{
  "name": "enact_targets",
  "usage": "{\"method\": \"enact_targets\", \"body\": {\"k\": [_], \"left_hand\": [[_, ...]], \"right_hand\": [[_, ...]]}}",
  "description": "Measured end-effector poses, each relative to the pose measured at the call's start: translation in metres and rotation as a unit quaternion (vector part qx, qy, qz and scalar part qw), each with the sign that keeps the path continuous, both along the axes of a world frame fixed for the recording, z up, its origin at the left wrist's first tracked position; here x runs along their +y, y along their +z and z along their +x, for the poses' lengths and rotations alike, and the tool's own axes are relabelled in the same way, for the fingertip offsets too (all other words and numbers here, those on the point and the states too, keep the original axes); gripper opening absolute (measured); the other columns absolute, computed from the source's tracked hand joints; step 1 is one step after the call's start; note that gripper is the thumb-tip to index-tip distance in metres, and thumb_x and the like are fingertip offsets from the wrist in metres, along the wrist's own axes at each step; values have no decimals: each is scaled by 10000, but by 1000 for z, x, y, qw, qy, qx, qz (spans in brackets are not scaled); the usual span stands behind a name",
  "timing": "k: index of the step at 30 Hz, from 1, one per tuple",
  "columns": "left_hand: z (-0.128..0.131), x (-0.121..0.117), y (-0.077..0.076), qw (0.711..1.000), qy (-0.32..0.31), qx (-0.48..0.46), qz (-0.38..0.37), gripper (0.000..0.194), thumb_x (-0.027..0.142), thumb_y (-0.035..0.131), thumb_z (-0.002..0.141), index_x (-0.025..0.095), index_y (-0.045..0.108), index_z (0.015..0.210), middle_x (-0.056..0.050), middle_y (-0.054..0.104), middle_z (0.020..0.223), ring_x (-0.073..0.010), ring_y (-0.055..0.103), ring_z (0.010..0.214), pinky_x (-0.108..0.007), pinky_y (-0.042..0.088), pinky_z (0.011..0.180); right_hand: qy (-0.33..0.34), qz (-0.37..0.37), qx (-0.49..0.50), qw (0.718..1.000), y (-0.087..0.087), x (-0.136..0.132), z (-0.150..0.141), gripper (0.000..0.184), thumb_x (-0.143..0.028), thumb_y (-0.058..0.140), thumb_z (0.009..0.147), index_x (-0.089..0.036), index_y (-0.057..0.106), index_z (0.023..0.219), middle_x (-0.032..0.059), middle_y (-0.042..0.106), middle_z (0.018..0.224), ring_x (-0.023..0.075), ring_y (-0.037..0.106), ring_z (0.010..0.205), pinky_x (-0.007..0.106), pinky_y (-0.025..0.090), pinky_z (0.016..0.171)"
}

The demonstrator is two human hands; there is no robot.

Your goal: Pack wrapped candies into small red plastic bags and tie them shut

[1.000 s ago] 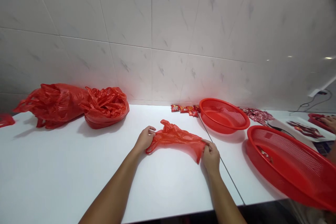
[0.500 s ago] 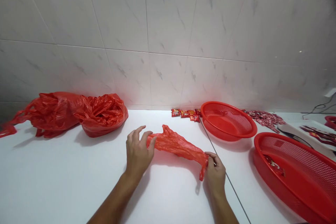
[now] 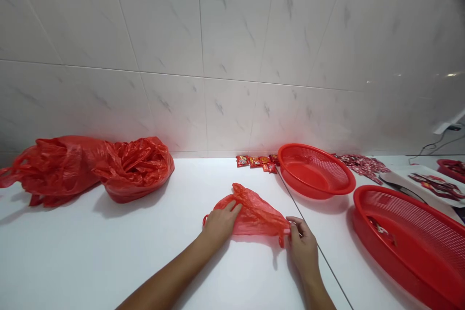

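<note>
Your left hand [image 3: 221, 225] lies on a thin red plastic bag [image 3: 254, 214], its fingers [image 3: 232, 209] spread and resting on top without closing. Your right hand [image 3: 302, 252] pinches the bag's near right corner, with its fingers [image 3: 295, 225] closed on the film. The bag lies loosely bunched on a glossy white tabletop [image 3: 90, 256], between your hands and in front of the wall.

You have plenty of bare surface to your left, reaching to a heap of crumpled red plastic bags [image 3: 87, 169] set well apart against a white marble-look tile wall [image 3: 218, 58]. There is open room behind the bag too, up to that wall. A thin dark seam [image 3: 315, 244] in the tabletop runs just beside your right hand.

Your way right is more crowded. A round red mesh basket [image 3: 314, 170] sits near the bag, and a large oval red mesh basket [image 3: 407, 247] lies beyond the seam. Small red snack packets [image 3: 256, 161] line the wall, and a strip of red sachets [image 3: 361, 164] sits behind the round basket.
</note>
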State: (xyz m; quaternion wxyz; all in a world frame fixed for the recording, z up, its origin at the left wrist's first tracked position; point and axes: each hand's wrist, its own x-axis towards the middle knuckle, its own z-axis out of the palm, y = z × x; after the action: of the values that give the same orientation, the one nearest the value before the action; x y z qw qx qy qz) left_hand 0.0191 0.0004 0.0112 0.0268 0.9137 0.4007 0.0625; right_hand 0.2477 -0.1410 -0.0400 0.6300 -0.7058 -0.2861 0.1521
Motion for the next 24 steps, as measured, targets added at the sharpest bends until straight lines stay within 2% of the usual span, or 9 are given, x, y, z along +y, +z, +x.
{"method": "enact_targets", "body": {"k": [5,8,9,11,12,14,17,21,24], "left_hand": [[9,-14,34,990,50,120,-48,1131,387,888,627,272,384,1633,-301,211,1715,-376,753,795,-515,596,653],[13,-24,50,982,76,156,-73,1188,516,906,561,192,435,1602,-347,103,1720,-417,752,829,-530,595,645],[14,-26,52,981,78,161,-77,1197,551,908,541,166,461,1582,-354,90,1720,-435,748,852,-541,596,652],[16,-28,50,981,75,158,-81,1208,579,922,490,148,515,1543,-351,113,1718,-495,726,943,-564,592,663],[16,-29,46,983,67,150,-80,1186,565,934,467,157,552,1514,-342,172,1709,-543,693,1035,-570,588,672],[12,-28,35,990,27,123,-65,1023,476,949,444,206,667,1390,-307,388,1633,-614,555,1265,-580,572,730],[-2,-27,20,996,-37,77,-40,739,407,945,414,259,779,1118,-228,540,1548,-581,510,1334,-641,508,910],[-23,-26,20,993,-89,28,-77,711,588,894,458,225,779,1060,-212,509,1582,-494,606,1244,-644,394,1120],[-33,-21,22,986,-139,8,-95,712,526,855,554,181,742,1165,-228,573,1502,-476,530,1368,-574,346,1209]], "right_hand": [[-5,-21,-32,999,17,-7,-7,421,-527,564,944,-185,741,1116,111,748,1084,279,705,921,370,551,784],[-73,75,-174,979,47,-20,-32,297,-421,605,963,-200,743,1105,116,718,1074,272,679,944,381,544,824],[-56,130,-216,966,58,-24,-44,235,-367,613,968,-205,740,1082,113,712,1056,270,674,966,383,544,851],[120,167,-252,946,78,-25,-66,212,-282,543,1001,-222,738,1057,107,716,1046,258,679,965,367,556,831],[224,119,-262,931,86,-23,-75,261,-251,489,1009,-226,742,1069,111,720,1063,261,685,970,371,563,828],[351,-87,-284,888,94,-10,-81,299,-195,470,983,-222,761,1044,122,730,1078,283,701,988,403,565,859],[311,-347,-312,828,91,14,-63,317,-199,653,873,-197,762,1171,180,676,1299,366,693,1104,475,542,933],[294,-375,-303,825,64,30,-27,1073,-239,871,616,-298,450,1602,182,468,1566,371,683,1137,443,552,899],[312,-373,-310,817,41,30,-18,1257,-273,939,495,-280,406,1634,212,408,1592,376,688,1109,442,545,895]]}}
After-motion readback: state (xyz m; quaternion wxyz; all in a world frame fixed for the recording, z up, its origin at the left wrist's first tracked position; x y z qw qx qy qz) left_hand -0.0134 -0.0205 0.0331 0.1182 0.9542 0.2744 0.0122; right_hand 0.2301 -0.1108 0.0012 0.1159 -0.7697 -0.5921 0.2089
